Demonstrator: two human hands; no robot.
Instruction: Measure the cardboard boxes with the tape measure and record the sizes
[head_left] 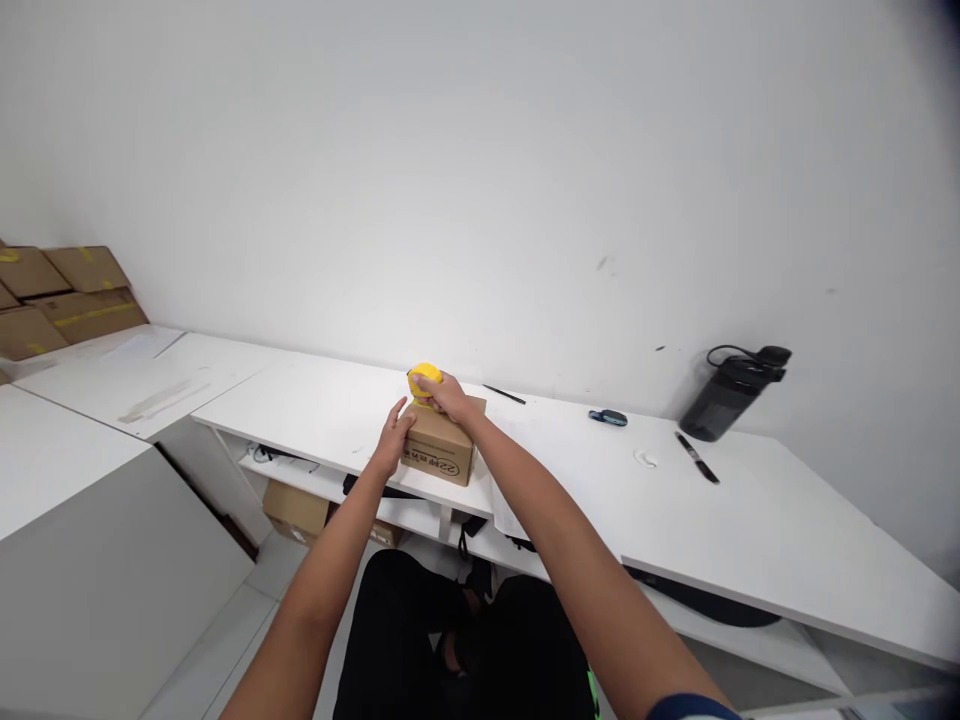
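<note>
A small brown cardboard box point(439, 450) with dark printing on its front sits near the front edge of the white table. My left hand point(393, 440) grips it at the left side, thumb at the top edge and fingers extended along the side. Above the far part of the box's top, my right hand point(448, 394) is closed around a roll of yellow tape point(425, 378). A bit of yellow shows on the box top just below the roll. My right fingertips are partly hidden behind the roll.
Behind the box lies a thin black pen point(504, 394). Farther right are a dark blue-green object point(607, 417), a white curved piece point(645, 458), a black knife-like tool point(697, 458) and a dark bottle point(731, 395). Taped boxes point(97, 300) are stacked at far left. Shelves run below the table point(555, 480).
</note>
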